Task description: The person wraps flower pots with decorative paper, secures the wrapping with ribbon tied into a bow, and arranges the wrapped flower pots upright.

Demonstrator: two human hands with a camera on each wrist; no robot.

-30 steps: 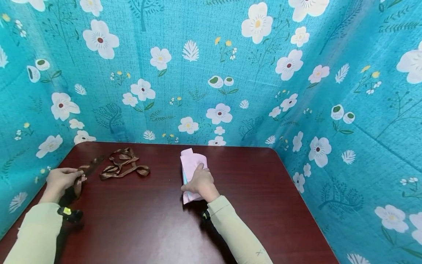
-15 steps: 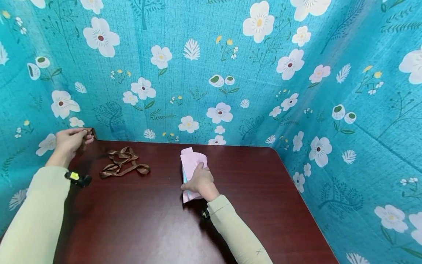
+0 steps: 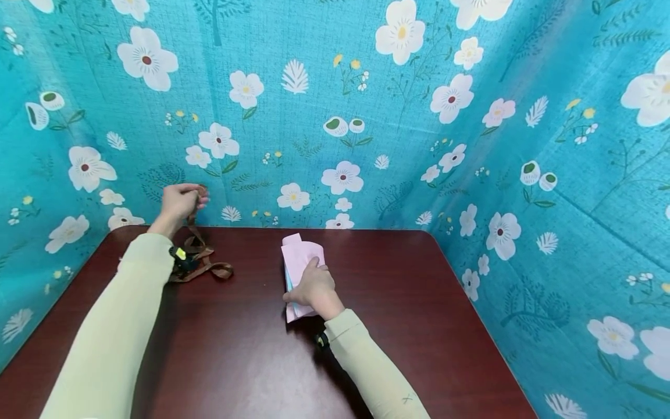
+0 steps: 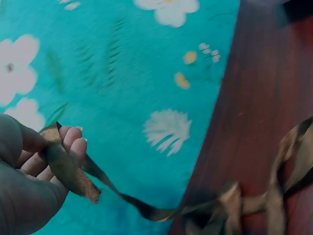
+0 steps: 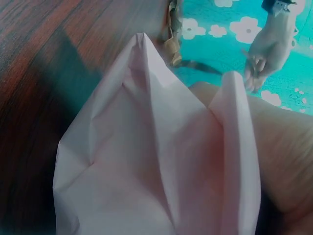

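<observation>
My left hand [image 3: 180, 202], raised over the table's back left, pinches the end of a brown satin ribbon [image 3: 221, 269]. In the left wrist view a short tail of the ribbon [image 4: 68, 169] sticks out between thumb and fingers. From there it hangs down to loose loops on the table, partly hidden by my left forearm. Near the middle of the table my right hand [image 3: 314, 288] grips a folded pink paper bundle [image 3: 300, 256], with a light blue layer at its left side. The right wrist view shows the pink paper [image 5: 127, 147] creased and folded at its near end.
The dark red-brown table [image 3: 387, 279] has rounded back corners. A blue flowered cloth [image 3: 314, 139] hangs behind it and along both sides. A small dark camera is strapped to each wrist.
My left hand has risen from the table's left side and swung right, lifting the ribbon's end with it. The right hand and the pink paper bundle stay in place.
</observation>
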